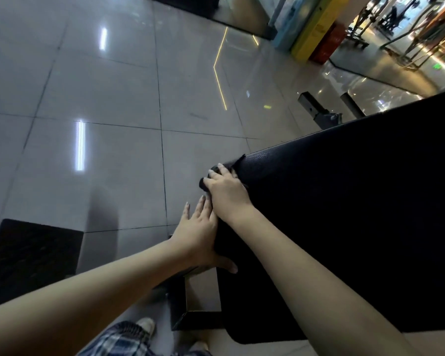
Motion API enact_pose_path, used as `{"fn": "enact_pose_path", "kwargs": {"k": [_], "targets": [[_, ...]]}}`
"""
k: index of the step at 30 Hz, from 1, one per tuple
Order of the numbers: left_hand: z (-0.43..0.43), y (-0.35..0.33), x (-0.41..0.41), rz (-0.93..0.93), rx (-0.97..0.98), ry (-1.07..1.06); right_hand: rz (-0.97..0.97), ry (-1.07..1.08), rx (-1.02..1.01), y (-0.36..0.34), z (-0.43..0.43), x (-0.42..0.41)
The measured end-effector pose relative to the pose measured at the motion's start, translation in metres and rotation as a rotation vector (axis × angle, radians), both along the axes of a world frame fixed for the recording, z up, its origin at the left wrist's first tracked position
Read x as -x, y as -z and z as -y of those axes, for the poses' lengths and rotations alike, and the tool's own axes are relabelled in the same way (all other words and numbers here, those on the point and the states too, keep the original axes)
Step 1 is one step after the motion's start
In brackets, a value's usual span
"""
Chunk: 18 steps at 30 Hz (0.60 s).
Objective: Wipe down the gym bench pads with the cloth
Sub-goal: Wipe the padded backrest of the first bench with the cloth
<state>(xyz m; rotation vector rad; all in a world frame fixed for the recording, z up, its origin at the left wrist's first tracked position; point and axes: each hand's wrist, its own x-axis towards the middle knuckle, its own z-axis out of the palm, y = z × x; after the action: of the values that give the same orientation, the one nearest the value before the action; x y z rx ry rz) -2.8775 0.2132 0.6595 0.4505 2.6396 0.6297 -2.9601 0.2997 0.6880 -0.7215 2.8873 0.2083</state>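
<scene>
- Pad [344, 201], black and finely grained, fills the space to the right of both hands; its corner lies under them.
- Right hand [226, 194] lies on the pad's edge, with fingers curled over the dark cloth [238, 163], pressing it on the corner.
- Left hand [201, 232] is just beside the right wrist, fingers straight and a little spread, thumb resting on the pad; it holds nothing.
- Floor [100, 150], to the left of the hands, is glossy grey tile with lamp reflections.
- Mat [28, 258], dark, lies well left of the left hand.
- Frame [190, 304], black metal, stands below the left hand.
- Boxes [308, 29], blue, yellow and red, stand far beyond the hands.
</scene>
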Motion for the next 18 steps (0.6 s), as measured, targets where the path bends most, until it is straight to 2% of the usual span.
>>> {"fn": "enact_pose_path", "kwargs": {"k": [6, 12, 15, 18], "targets": [[-0.004, -0.004, 0.004, 0.016, 0.074, 0.007, -0.047, 0.007, -0.012, -0.041, -0.039, 0.008], [-0.003, 0.001, 0.004, 0.038, 0.047, 0.005, -0.261, 0.257, 0.118, -0.096, -0.107, 0.040], [-0.002, 0.003, 0.004, 0.040, 0.044, 0.007, -0.338, 0.318, 0.163, -0.087, -0.101, 0.041], [0.000, 0.005, 0.005, 0.048, 0.016, 0.024, -0.300, 0.305, 0.156, -0.065, -0.073, 0.038]]}}
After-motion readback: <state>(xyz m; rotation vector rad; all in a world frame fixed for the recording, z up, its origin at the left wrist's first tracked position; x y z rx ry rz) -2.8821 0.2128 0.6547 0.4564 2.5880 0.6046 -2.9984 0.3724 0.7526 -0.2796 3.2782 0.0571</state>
